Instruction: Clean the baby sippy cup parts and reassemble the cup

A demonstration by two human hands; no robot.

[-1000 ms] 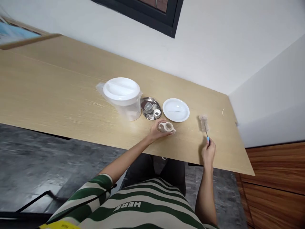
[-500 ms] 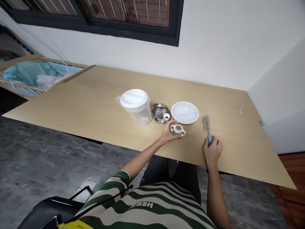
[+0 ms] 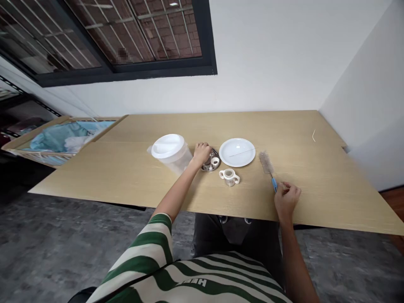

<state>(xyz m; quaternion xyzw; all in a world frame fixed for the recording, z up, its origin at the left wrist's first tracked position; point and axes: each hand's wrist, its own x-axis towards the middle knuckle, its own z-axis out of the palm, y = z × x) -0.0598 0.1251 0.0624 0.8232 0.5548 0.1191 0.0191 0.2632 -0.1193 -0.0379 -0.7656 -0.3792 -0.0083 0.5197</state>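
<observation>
My left hand reaches over the left side of a round metal dish, its fingers closed on something I cannot make out. Small parts lie in the dish, among them a white ring. Nearer to me, a small clear cup with a white two-handled collar stands upright on the table, touched by neither hand. My right hand is closed beside the blue handle of a bottle brush; the brush lies on the table, bristles pointing away from me. Whether the fingertips hold anything is too small to tell.
A lidded plastic pitcher stands left of the dish, close to my left forearm. A white plate with a thin straight item on it lies behind the cup. A basket with blue cloth is at the far left. A wall runs behind the table.
My left hand has let go of the two-handled cup and moved left to the metal dish. My right hand has shifted off the brush handle to its right. The view has tilted up.
</observation>
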